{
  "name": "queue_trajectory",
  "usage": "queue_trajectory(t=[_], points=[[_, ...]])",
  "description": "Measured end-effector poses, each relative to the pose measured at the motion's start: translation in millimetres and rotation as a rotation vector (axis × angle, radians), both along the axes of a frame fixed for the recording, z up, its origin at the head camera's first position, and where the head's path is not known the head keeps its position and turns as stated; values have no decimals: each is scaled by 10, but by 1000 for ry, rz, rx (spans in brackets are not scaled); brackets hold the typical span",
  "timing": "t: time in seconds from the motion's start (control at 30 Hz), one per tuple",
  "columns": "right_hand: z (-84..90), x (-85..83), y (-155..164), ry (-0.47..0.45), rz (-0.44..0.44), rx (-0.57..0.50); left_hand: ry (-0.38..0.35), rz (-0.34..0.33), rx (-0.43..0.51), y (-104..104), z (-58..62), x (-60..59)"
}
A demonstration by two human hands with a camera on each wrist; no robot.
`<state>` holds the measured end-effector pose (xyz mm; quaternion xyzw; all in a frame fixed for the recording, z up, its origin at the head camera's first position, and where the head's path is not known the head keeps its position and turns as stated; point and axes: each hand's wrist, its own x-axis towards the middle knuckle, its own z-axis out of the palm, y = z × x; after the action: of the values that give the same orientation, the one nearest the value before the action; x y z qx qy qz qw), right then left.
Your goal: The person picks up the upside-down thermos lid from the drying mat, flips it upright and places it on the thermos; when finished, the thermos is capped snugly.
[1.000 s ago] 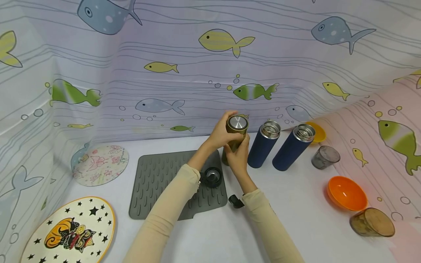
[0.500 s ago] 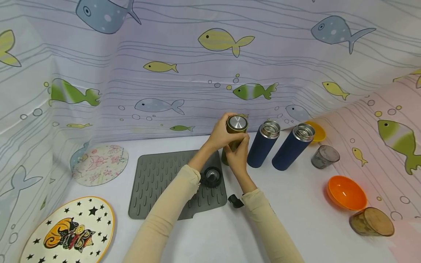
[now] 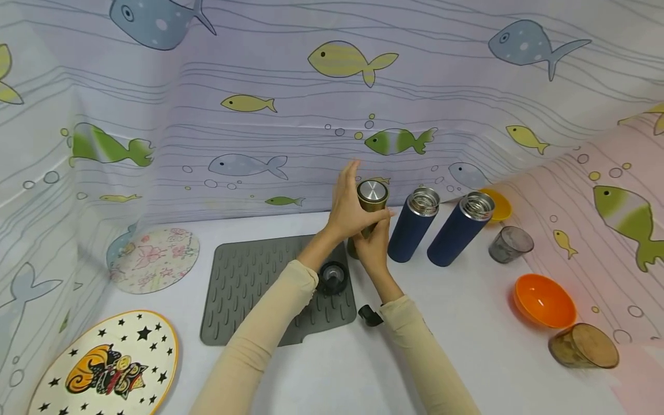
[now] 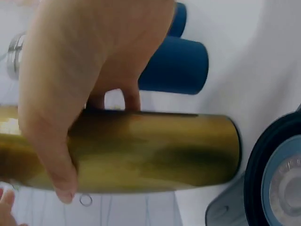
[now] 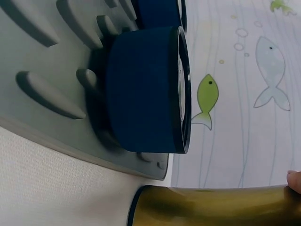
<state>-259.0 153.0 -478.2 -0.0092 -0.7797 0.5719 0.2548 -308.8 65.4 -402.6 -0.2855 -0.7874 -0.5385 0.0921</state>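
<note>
Three walls of fish-printed sheeting (image 3: 290, 104) close in a white table (image 3: 467, 357), lilac at the back and left, pink at the right. At the near left edge lies an oval plate with black stars (image 3: 104, 369), and behind it, against the sheeting, a round plate with flowers (image 3: 153, 259). Toward the middle a grey ribbed mat (image 3: 249, 282) lies flat, and a dark blue lid (image 3: 334, 278) stands on its right-hand part; the right wrist view shows this lid on the mat's ridges just beside the foot of the gold bottle (image 5: 211, 206). A small black piece (image 3: 369, 315) lies on the table just off the mat's near right corner. At the mat's far right corner the gold bottle (image 3: 369, 203) stands upright with its steel cap on, between both hands. The left hand (image 3: 349, 208) lies against the bottle's left side below the cap, fingers straight and raised, thumb pressed across the front; the left wrist view shows the palm and thumb against the gold wall (image 4: 155, 150). The right hand (image 3: 374, 249) wraps around the bottle's lower part from the near side. Just to the right stand two dark blue bottles (image 3: 415, 227) with open steel mouths, side by side. Further right come a yellow bowl (image 3: 499, 204) by the wall, a smoky glass (image 3: 509, 244), an orange bowl (image 3: 544, 300) and, nearest, a brown cup on its side (image 3: 583, 347).
</note>
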Motion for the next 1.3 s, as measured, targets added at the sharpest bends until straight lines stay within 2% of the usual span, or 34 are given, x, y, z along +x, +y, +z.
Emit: queue_trajectory(t=[0.03,0.07,0.17,0.2,0.27,0.37,0.4,0.47,0.6,0.63,0.67,0.73,0.77,0.83,0.93,1.07,1.2,1.3], points=[[2,2,-2,4,-2,3,11,11,-12,2,4,0],[0,1,-2,7,-7,6,-18,-16,19,4,9,-4],[5,-3,-6,22,-10,2,-162,-151,148,-18,25,-31],[6,-2,-8,18,-6,-6,-205,-176,173,-26,23,-38],[0,2,-10,10,-1,-12,-243,-194,175,-46,18,-47],[-8,11,-12,14,9,-14,-246,-186,144,-70,-9,-37],[-14,13,-12,12,10,-10,-226,-174,126,-70,-22,-33],[-25,11,-11,30,14,-4,-152,-129,61,-68,-44,-26],[-36,9,-9,40,23,2,44,44,-106,-42,-85,7],[-36,10,-8,42,25,1,33,29,-89,-36,-89,15],[-33,11,-8,41,27,1,-6,-14,-39,-34,-91,20],[-28,14,-10,30,29,-2,-127,-125,94,-39,-88,20],[-26,16,-12,22,28,-5,-182,-153,141,-43,-86,15],[-26,21,-15,3,24,-13,-233,-157,168,-54,-79,1],[-24,25,-17,6,27,-25,-231,-138,135,-66,-73,-21],[-15,17,-16,34,37,-35,-294,-192,181,-75,-56,-23],[-20,4,-11,18,28,-36,-255,-144,77,-67,-49,-11],[-14,-7,3,6,17,-18,-220,-139,28,-90,-58,-16]])
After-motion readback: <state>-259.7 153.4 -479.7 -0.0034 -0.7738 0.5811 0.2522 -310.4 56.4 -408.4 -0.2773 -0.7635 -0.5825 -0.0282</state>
